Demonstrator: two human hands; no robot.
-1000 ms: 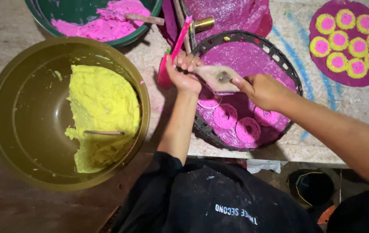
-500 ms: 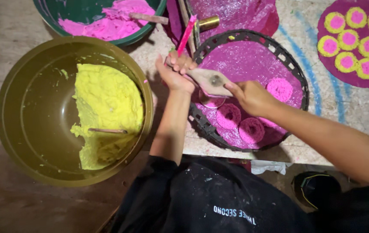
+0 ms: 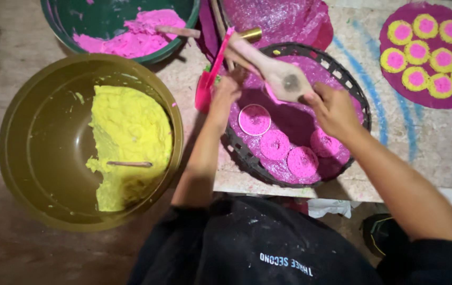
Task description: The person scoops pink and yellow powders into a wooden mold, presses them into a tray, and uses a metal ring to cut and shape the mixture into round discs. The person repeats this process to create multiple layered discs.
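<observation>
Round black plastic basket [image 3: 357,100] lined with pink sheet holds four pink round cakes [image 3: 275,144]. Our right hand [image 3: 334,108] grips the pale wooden mould [image 3: 281,76] above it; left hand [image 3: 225,94] fingers curled, grip unclear. Olive bowl [image 3: 35,153]: yellow dough [image 3: 131,142].

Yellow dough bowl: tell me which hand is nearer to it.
Left. The left hand is at the black basket's near edge, just right of the yellow dough bowl. The right hand is over the basket's far side, holding the wooden mould.

Both hands, left hand [image 3: 225,91] and right hand [image 3: 334,108], hold a wooden mould [image 3: 276,71] above the black basket [image 3: 355,92] of pink discs [image 3: 275,144].
</observation>
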